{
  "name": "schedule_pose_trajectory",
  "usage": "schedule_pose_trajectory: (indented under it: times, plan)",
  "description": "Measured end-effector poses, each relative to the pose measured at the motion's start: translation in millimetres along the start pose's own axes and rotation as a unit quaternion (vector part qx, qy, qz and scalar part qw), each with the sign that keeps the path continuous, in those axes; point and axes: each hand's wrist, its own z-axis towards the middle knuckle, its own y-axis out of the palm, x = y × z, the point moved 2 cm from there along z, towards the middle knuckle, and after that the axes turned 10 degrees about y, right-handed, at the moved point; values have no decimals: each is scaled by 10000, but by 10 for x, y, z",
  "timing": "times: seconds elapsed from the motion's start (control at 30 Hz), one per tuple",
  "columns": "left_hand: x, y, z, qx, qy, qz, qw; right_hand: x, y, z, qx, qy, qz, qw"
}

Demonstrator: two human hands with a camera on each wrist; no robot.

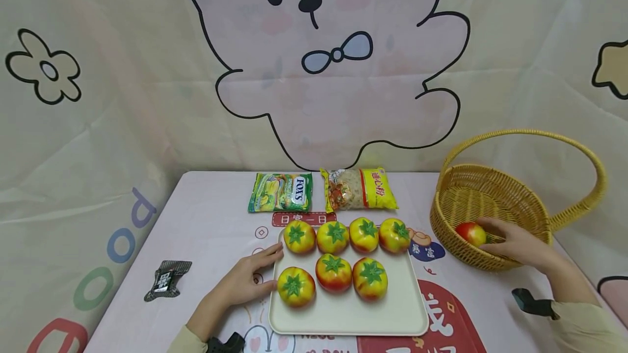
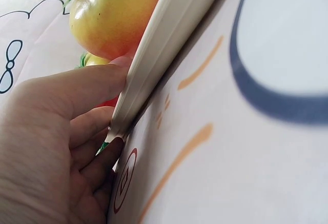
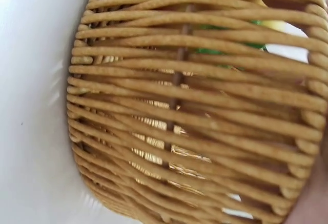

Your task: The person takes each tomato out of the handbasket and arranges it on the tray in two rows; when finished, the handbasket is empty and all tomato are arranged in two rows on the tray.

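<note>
In the head view, a white tray (image 1: 392,317) carries several yellow-and-red tomatoes (image 1: 371,279) with green star-shaped tops, standing in two rows. My left hand (image 1: 240,279) rests against the tray's left edge, thumb and fingers spread along it. The left wrist view shows the thumb touching the rim (image 2: 148,60) beside a tomato (image 2: 110,16). At the right, my right hand (image 1: 515,241) reaches inside a woven basket (image 1: 458,249) and holds a red-and-yellow tomato (image 1: 471,233) low in it. The basket's weave (image 3: 205,96) hides most of this hand in the right wrist view.
A green candy bag (image 1: 279,192) and a yellow-ended bag of pasta-like pieces (image 1: 358,189) lie behind the tray. A small black packet (image 1: 168,279) lies at the left. The basket's tall handle (image 1: 586,200) arches over its opening. A printed cloth backdrop (image 1: 314,102) stands behind the table.
</note>
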Motion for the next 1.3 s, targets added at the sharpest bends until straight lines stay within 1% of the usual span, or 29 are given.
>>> schedule_pose_trajectory:
  times: [0.17,0.37,0.53,0.67,0.8,0.9,1.07,1.3]
  plan:
    - [6,0,-1,-4,-31,-5,10000,-15,32,39,42,114,-234,9997]
    - [12,-1,0,-22,-87,-17,10000,-17,68,80,23,103,-208,9997]
    - [7,0,-3,0,-39,6,10000,-30,88,97,-25,155,-117,9998]
    - [3,0,-5,10,-1,23,10000,-25,110,113,13,173,-67,9998]
    - [4,-2,-4,15,20,16,10000,-32,123,122,127,80,-2,9999]
    - [7,-3,-3,21,22,-4,10000,-38,112,115,284,38,35,9996]
    - [16,-4,0,-1,-81,-26,10000,-36,71,102,691,-21,24,9976]
    - [14,-3,9,-43,-167,-31,9998,-68,24,60,1229,130,85,9923]
